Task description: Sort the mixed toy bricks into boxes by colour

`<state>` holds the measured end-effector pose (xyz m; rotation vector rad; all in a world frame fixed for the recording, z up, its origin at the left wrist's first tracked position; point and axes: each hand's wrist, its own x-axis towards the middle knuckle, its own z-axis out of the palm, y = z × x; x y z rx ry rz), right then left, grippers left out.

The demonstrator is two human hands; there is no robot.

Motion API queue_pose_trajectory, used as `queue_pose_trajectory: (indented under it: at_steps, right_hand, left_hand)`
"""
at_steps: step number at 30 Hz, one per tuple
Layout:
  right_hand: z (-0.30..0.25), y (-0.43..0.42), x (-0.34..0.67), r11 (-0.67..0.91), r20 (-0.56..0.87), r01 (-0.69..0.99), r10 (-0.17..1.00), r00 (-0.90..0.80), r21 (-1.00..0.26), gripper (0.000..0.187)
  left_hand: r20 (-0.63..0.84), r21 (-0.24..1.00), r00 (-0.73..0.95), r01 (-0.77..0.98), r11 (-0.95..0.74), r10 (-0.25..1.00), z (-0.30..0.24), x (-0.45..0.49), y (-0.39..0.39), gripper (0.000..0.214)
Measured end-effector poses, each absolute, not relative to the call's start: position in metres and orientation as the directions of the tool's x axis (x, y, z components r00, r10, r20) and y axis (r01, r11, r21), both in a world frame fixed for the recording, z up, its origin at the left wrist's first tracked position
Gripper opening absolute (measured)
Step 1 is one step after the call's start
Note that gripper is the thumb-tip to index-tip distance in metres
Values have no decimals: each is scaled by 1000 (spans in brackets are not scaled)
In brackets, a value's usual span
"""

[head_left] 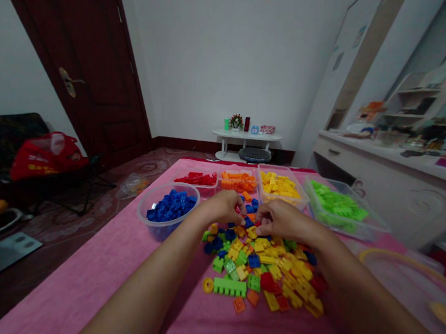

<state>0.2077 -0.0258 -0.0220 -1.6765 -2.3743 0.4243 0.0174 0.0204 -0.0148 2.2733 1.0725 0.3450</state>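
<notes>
I record a loose heap of multicoloured plastic building blocks (pixel 267 259) at lower centre of the frame, on the pink cloth-covered bench (pixel 101 282). The left hand (pixel 228 207) is at the heap's far edge, fingers bent downward; on my feed I cannot tell whether it grasps a piece. The right hand (pixel 278 218) is just beside it, fingers curled at a small yellow block (pixel 251 232); I cannot confirm its grip. Beyond the heap I note clear rectangular plastic boxes (pixel 368 229) of red, orange, yellow and green blocks; left of centre, a round translucent plastic bowl (pixel 142 212) holds blue ones.
</notes>
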Motion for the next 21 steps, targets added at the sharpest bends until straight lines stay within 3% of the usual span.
queue_pose_trajectory:
  at_steps: [4, 7, 10, 12, 14, 18, 21]
  right_hand:
    - [-12, -24, 217, 247, 133, 898, 968, -212, -365, 23]
    - [-7, -22, 214, 235, 292, 858, 951, -104, -458, 24]
    - [-5, -25, 202, 332, 429, 722, 902, -55, -606, 21]
    - [-5, -28, 193, 388, 466, 634, 884, -49, -669, 19]
    - [-7, -31, 185, 419, 493, 599, 869, -45, -683, 17]
    - [-20, -29, 172, 413, 499, 665, 864, -70, -622, 18]
    - [-32, -19, 155, 455, 376, 730, 881, -287, -510, 16]
  left_hand:
    - [-3, 861, 642, 392, -324, 767, -21, 26, 21, 20]
    - [-111, 987, 550, 159, 27, 828, -22, 37, 17, 29]
    - [-307, 896, 581, -92, 435, 754, -22, 46, 16, 35]
    - [-350, 780, 646, -201, 593, 678, -22, 47, 18, 35]
    - [-324, 709, 662, -303, 637, 676, -20, 45, 21, 29]
    - [-221, 682, 557, -498, 535, 800, -7, 31, 28, 18]
    - [-129, 661, 497, -602, 448, 858, 4, 15, 34, 11]
